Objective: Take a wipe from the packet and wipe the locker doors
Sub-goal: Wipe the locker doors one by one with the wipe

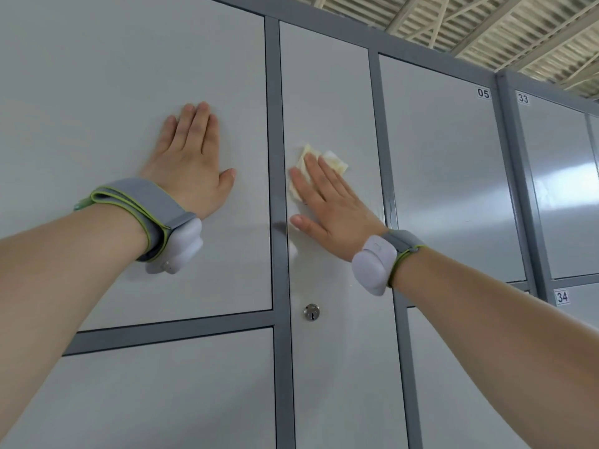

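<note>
The wipe (324, 162) sits flat on the tall middle locker door (327, 92), above its lock (311, 312) — crumpled, yellowish, partly hidden. The right hand (327, 202) presses it there with straight fingers, not curled round it. The left hand (191, 163) lies flat on the neighbouring door (97, 76), holding nothing. Wiping looks under way — next, I'd guess, a firm sweep across the panel.

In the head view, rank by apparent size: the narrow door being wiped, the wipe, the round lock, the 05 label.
1. narrow door
2. wipe
3. round lock and 05 label: too alike to rank
</note>
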A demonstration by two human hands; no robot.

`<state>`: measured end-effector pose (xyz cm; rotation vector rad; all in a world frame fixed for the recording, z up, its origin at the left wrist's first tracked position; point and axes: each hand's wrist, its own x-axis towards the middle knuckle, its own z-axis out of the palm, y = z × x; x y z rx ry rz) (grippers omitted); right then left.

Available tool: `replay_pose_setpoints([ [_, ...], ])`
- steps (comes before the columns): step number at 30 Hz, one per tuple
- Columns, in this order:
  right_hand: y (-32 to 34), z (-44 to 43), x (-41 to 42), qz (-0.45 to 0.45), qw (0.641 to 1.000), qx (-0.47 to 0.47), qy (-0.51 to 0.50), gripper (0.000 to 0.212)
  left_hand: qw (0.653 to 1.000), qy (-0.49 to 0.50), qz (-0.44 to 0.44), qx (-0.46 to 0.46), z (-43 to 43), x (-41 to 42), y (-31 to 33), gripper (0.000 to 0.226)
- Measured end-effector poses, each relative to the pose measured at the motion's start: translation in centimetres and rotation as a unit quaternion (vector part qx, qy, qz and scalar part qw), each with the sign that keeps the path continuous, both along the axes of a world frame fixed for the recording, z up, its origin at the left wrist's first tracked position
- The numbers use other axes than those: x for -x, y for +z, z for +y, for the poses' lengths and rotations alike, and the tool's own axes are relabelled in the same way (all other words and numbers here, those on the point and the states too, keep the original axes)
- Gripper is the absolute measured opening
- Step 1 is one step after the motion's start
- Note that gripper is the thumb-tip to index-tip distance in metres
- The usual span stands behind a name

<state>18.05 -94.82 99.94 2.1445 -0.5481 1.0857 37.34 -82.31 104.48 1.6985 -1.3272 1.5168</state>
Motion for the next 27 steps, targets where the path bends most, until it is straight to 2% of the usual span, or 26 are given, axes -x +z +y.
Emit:
replay_pose_setpoints([
  [6, 3.1, -0.5, 1.2, -0.137, 0.98, -0.142, -0.006, 0.068, 1.0, 0.0, 0.007, 0.008, -0.3, 0.2, -0.2, 0.073],
  [8, 4.1, 0.2, 0.4, -0.149, 0.978, -0.148, 0.002, 0.068, 1.0, -0.003, 0.005, 0.014, -0.4, 0.3, -0.2, 0.074],
  [12, 3.0, 0.8, -1.5, -0.082, 0.994, -0.063, 0.018, 0.073, 1.0, 0.001, 0.002, 0.016, -0.3, 0.2, -0.2, 0.077],
  [16, 0.3, 0.2, -1.0, 0.006, 0.999, 0.032, 0.024, 0.091, 1.0, -0.005, -0.001, 0.015, -0.3, 0.1, -0.2, 0.077],
  [19, -1.2, -0.7, 0.2, 0.042, 0.997, 0.061, 0.025, 0.084, 1.0, -0.004, -0.003, 0.014, -0.3, 0.0, -0.2, 0.077],
  [21, -1.0, -0.9, 0.8, 0.011, 0.999, 0.03, 0.016, 0.083, 1.0, -0.002, -0.001, 0.012, -0.3, 0.1, -0.2, 0.077],
  [25, 1.7, -0.3, 0.4, -0.106, 0.989, -0.103, 0.023, 0.068, 1.0, -0.006, -0.009, 0.019, -0.4, -0.1, -0.3, 0.076],
  [27, 2.2, 0.4, -0.4, -0.126, 0.984, -0.11, 0.057, 0.068, 1.0, -0.009, -0.01, 0.026, -0.5, -0.1, -0.4, 0.079],
])
